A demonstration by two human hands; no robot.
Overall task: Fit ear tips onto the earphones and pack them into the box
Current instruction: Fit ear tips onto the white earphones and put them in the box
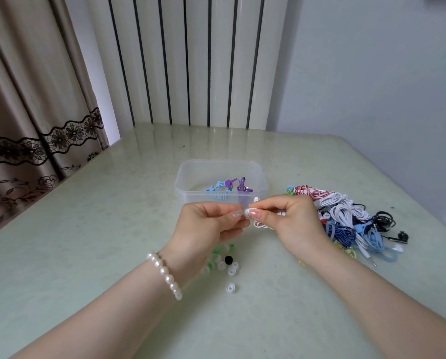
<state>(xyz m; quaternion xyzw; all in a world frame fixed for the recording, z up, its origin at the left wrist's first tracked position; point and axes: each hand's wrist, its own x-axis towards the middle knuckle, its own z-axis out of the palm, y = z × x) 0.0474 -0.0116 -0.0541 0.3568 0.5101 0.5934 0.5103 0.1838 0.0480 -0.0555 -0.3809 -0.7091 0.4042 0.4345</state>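
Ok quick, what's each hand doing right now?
Left hand: pinching a white ear tip.
Right hand: pinching the white earphone.

Home: lace-trimmed curtain (35, 141), radiator (188, 60).

Both forearms reach forward from the lower corners and converge toward the middle, bare to the wrist. The left hand (209, 224) is raised, palm turned inward, its fingers (236, 213) curled with thumb and forefinger pressed together in a pinch at the tips. The right hand (291, 221) faces it, back of the hand upward, thumb and forefinger likewise pinching, the remaining fingers folded under. The fingertips of the two hands meet, touching. Both wrists are held level, slightly bent inward.
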